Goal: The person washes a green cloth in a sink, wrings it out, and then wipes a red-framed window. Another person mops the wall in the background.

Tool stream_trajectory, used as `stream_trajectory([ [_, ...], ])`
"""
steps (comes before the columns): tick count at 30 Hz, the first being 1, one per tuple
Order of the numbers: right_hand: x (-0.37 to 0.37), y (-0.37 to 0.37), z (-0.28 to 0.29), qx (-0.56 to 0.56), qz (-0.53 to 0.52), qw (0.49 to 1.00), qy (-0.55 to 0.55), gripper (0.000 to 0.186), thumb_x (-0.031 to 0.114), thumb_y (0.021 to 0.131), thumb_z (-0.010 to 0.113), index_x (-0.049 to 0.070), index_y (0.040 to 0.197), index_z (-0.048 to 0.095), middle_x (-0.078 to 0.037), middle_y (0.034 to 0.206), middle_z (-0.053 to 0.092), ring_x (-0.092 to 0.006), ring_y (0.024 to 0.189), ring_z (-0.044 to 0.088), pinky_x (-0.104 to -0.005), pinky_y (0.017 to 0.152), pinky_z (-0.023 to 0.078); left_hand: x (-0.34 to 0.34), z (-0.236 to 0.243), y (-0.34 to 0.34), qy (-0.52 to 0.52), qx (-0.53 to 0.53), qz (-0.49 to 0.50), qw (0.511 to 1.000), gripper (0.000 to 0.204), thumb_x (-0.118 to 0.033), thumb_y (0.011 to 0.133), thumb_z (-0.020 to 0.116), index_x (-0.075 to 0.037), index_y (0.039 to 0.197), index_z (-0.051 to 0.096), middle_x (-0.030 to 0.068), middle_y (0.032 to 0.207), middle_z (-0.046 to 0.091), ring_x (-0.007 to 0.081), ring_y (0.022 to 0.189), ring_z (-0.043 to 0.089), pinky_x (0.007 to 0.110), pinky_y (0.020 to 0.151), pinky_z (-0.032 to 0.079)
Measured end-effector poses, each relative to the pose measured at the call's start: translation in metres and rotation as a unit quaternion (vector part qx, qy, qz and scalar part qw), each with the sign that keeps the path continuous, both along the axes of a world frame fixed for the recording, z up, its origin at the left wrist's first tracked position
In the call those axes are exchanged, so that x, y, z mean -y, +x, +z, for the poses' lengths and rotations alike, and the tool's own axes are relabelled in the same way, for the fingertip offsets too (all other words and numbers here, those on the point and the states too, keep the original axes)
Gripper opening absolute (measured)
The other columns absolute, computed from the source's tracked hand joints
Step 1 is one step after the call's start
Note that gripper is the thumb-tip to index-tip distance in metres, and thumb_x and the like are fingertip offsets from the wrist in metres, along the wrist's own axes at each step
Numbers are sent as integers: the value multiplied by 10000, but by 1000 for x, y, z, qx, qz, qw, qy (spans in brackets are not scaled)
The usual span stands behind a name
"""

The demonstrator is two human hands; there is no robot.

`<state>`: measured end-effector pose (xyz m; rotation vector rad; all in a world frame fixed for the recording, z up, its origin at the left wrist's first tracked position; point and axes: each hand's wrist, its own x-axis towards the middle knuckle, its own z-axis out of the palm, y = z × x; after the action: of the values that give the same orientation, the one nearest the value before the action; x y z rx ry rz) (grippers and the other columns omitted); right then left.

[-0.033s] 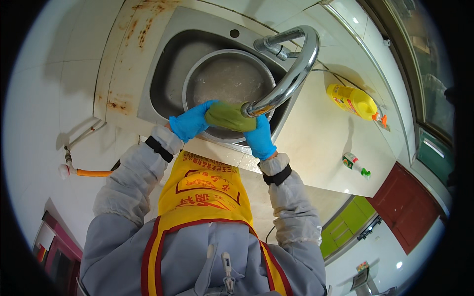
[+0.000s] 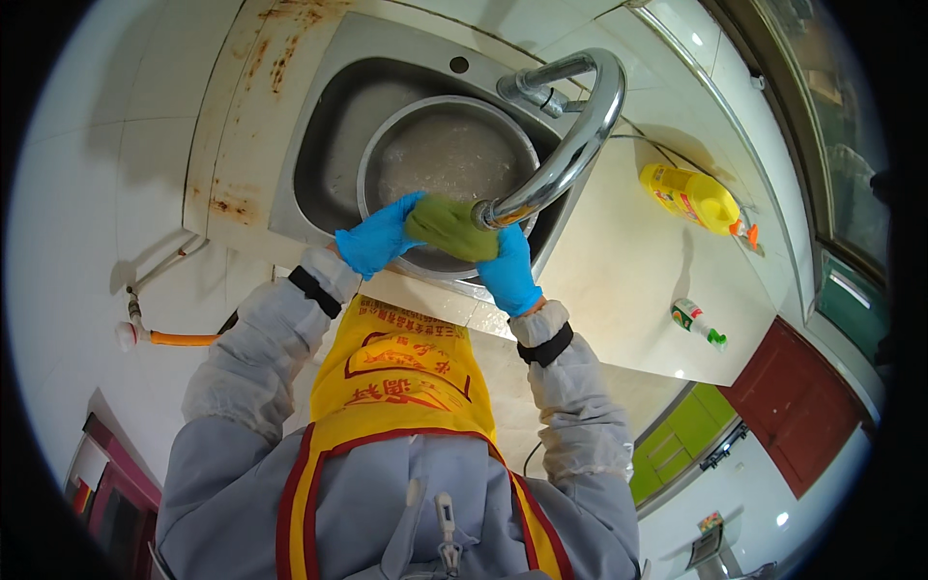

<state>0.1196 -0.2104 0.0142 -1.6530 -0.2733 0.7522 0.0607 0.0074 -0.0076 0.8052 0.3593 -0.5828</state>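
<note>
A wet-looking green cloth (image 2: pixel 447 230) is stretched and bunched between my two blue-gloved hands, right below the mouth of the chrome faucet (image 2: pixel 570 155). My left hand (image 2: pixel 375 237) grips its left end, and my right hand (image 2: pixel 509 273) has hold of the right end. Beneath the cloth, a round metal basin (image 2: pixel 365 174) of cloudy, rippled water stands in the steel sink (image 2: pixel 319 145). Both hands are over the basin's near rim. The faucet's end hides part of the cloth's right side, and my fingertips are mostly hidden behind it.
On the counter (image 2: pixel 619 261) to the right stand a yellow jug (image 2: pixel 688 196) and, nearer, a white spray bottle (image 2: pixel 692 317) with a green top. The faucet arches over the sink's right side. Rust stains mark the ledge (image 2: pixel 237 174) on the left. An orange hose (image 2: pixel 184 339) sticks out at left.
The cloth looks slightly more crumpled and squeezed between my hands. My left hand has shifted a little. Everything else stays in place.
</note>
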Motion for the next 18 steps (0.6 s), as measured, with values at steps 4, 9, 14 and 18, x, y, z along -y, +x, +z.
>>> stream_trajectory([
  [4, -8, 20, 29, 282, 199, 929, -132, 287, 148, 908, 630, 43, 1173, 601, -180, 1128, 618, -332, 998, 620, -397, 860, 518, 18, -12, 0, 171, 254, -126, 944, 447, -295, 994, 579, -112, 1389, 481, 137, 1324, 563, 261, 1193, 566, 389, 1056, 475],
  [9, -2, 53, 30, 46, 201, 972, -112, 290, 281, 938, 553, 22, 1026, 648, -176, 897, 646, -337, 852, 639, -410, 739, 515, 17, -3, 3, -344, -123, -97, 926, 585, -456, 1002, 493, -65, 1431, 419, 209, 1318, 553, 316, 1059, 636, 451, 883, 586],
  [14, 5, 79, 11, -23, 242, 958, -152, 388, 310, 900, 726, 102, 1222, 667, -97, 1055, 710, -210, 965, 681, -356, 873, 566, 11, 7, 18, -316, -163, -134, 925, 598, -470, 975, 550, -42, 1384, 464, 188, 1252, 591, 242, 921, 666, 352, 710, 612],
  [18, 11, 85, -4, 108, 352, 902, -226, 381, 269, 907, 722, 99, 1241, 655, -92, 1090, 697, -236, 965, 670, -355, 886, 553, 9, 14, 33, -39, -113, -227, 966, 566, -471, 945, 599, -61, 1325, 508, 129, 1168, 620, 189, 853, 640, 292, 658, 576],
])
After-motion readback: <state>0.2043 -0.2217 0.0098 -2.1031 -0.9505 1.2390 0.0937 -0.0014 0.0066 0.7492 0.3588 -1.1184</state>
